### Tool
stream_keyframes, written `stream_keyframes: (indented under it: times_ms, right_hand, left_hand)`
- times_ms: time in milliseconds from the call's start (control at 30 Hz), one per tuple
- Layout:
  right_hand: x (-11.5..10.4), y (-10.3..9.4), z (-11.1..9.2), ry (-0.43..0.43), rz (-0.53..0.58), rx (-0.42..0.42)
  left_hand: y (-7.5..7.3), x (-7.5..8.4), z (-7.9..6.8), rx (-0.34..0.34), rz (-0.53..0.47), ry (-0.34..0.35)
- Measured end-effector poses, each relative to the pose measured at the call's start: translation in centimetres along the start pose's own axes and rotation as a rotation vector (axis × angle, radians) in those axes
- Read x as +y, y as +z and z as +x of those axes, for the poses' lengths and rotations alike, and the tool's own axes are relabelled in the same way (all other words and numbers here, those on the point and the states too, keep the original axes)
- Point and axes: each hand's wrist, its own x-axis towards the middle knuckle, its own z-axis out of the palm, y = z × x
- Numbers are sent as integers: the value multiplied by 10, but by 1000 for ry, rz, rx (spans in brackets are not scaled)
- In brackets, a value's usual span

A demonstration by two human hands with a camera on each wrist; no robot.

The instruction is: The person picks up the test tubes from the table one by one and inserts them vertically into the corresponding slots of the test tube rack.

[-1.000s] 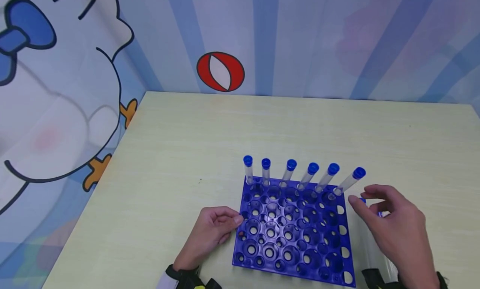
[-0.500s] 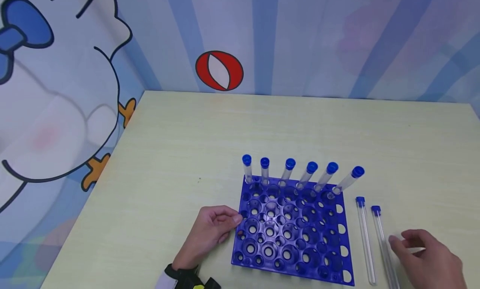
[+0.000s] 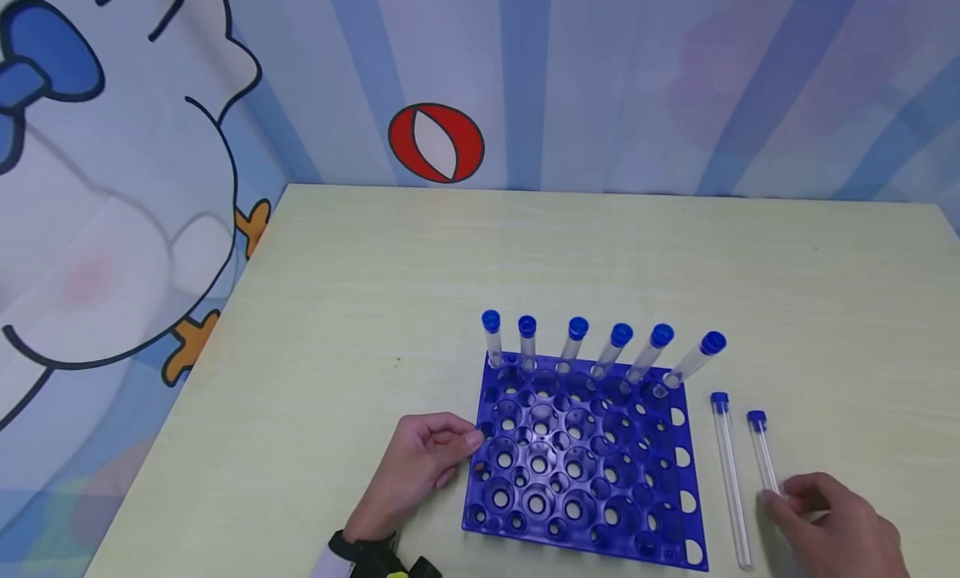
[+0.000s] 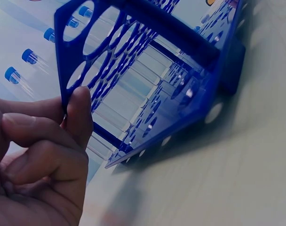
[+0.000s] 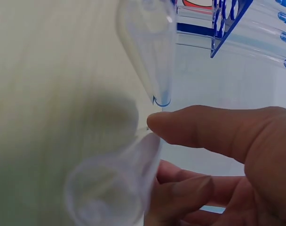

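A blue plastic test tube rack (image 3: 585,535) stands on the table with rows of round holes. My left hand (image 3: 423,465) pinches its left edge between thumb and fingers, also seen closely at the rack wall (image 4: 64,70) in the left wrist view. Right of the rack lie two clear test tubes with blue caps. The nearer one to the rack is a tube (image 3: 730,478) that nothing touches. On the outer test tube (image 3: 765,457), my right hand (image 3: 836,520) has its thumb and fingers around the middle, hiding its lower part in the head view.
Several blue-capped tubes (image 3: 573,344) stand in the rack's back row, the right ones leaning to the right. Pale wooden table (image 3: 360,278) surrounds the rack. Behind it is a wall (image 3: 600,86) with cartoon prints.
My right hand has drawn back from beside the rack's right corner toward the front right, then moved in and pinched the outer test tube. My left hand keeps its hold on the rack.
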Motion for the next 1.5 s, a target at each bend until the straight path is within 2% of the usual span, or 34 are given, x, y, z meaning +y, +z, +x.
stream_keyframes:
  times_ms: [400, 633, 933, 1200, 1500]
  right_hand:
    - [10, 5, 5, -18, 4, -11]
    - [5, -3, -5, -25, 38, 35]
    - [-10, -15, -21, 7, 64, 68]
    - [-14, -19, -26, 4, 76, 67]
    - [-16, -24, -35, -15, 103, 128]
  left_hand:
    - [0, 1, -1, -6, 4, 0]
    - [0, -1, 0, -10, -2, 10]
    - [0, -1, 1, -14, -9, 10]
    - [0, 0, 1, -14, -5, 5]
    - [0, 0, 1, -17, -5, 11]
